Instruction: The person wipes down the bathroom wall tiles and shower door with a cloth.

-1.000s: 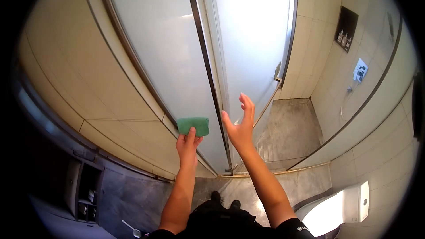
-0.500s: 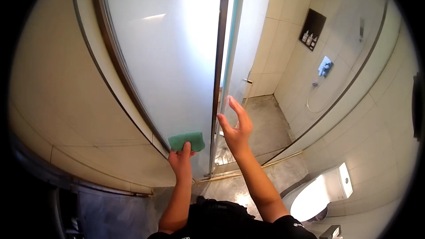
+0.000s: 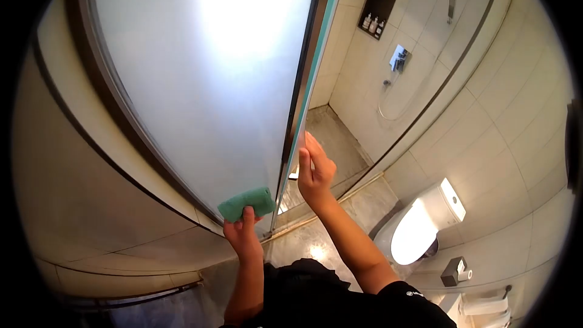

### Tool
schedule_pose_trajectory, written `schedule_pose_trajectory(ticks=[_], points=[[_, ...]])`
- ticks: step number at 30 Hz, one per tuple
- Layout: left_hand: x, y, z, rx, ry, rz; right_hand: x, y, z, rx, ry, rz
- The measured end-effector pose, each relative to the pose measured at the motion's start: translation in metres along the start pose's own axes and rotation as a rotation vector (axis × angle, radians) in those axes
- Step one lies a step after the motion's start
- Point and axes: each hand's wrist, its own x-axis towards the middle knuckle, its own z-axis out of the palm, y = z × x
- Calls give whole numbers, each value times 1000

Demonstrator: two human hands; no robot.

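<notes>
My left hand (image 3: pixel 243 238) holds a folded green cloth (image 3: pixel 246 205), thumb on its near face and fingers beneath. The cloth is in front of the lower part of a frosted glass panel (image 3: pixel 200 103); whether it touches the glass I cannot tell. My right hand (image 3: pixel 317 171) is closed at the edge of a glass door (image 3: pixel 316 54), thumb on the near side and fingers together beyond it. The door shows almost edge-on, with a teal rim beside the dark frame (image 3: pixel 299 85). Its handle is not visible now.
Past the door are a shower floor (image 3: pixel 340 136), a wall niche (image 3: pixel 378 9) with several bottles, and a shower valve (image 3: pixel 399 59). A white toilet (image 3: pixel 416 231) and a paper holder (image 3: pixel 453 271) stand at right. A tiled wall (image 3: pixel 121 206) borders the left.
The glass door has swung from an angled view to nearly edge-on. My right hand's fingers, spread before, have closed at its edge. My view has turned right; the cloth stays in my left hand.
</notes>
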Motion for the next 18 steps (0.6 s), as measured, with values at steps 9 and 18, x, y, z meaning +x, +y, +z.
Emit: schedule_pose_trajectory(ticks=[9,18], points=[[2,-6,-9,57,-15,20,-2,-5,1,-18,16,46],[12,45,30,453,-55,809,-7,0,7,38,83,56]])
